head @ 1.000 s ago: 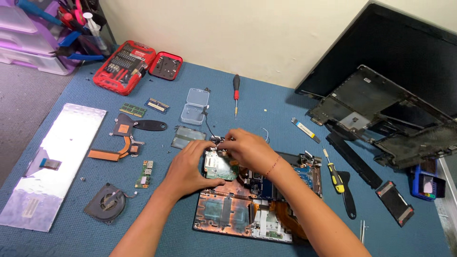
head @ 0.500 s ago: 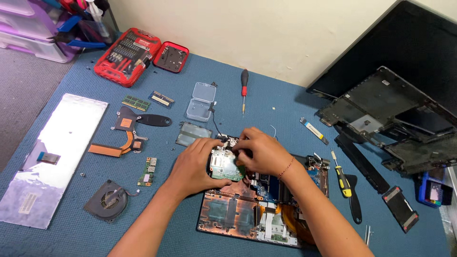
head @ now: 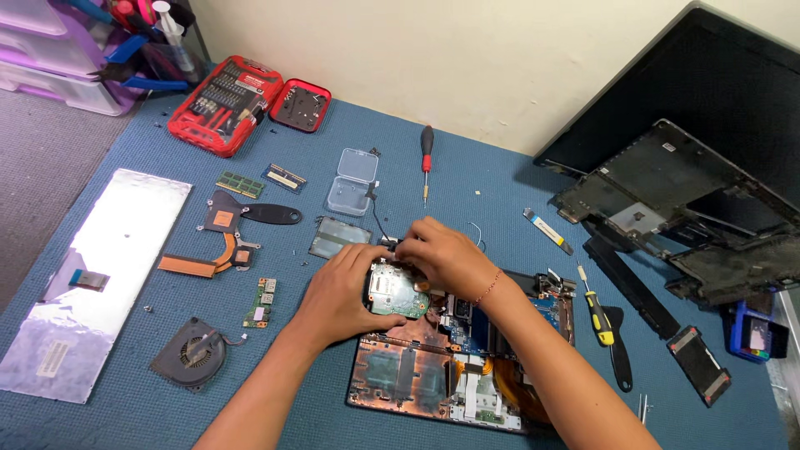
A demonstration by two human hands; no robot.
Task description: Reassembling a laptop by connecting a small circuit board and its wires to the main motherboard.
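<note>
A blue mat (head: 500,179) covers the work surface; at the right of the frame a black laptop lid (head: 708,108) leans on the wall with a stripped black frame (head: 667,200) before it; at the left edge lies a silver keyboard plate (head: 100,267); at lower centre sits the opened laptop base (head: 417,375), copper shielding and blue board showing. In the upper left a red bit case (head: 221,104) lies open; below it are a copper heat pipe (head: 204,262), a round black fan (head: 192,358) and a clear plastic box (head: 352,179); a red screwdriver (head: 426,158) lies at upper centre and a yellow-handled screwdriver (head: 596,304) at right.

At the centre, over the top left corner of the base, both hands meet on a small green circuit board (head: 396,292); the left hand (head: 342,296) curls around its left edge, fingers bent and closed on it; the right hand (head: 442,254) presses down from above, fingertips pinched at the board's top edge, where a thin black cable runs off; whether it grips the cable or the board I cannot tell.

The board looks light, thin and stiff, yet fragile; it is best held by its bare edges, away from chips and connectors, without bending or tugging the cable.
</note>
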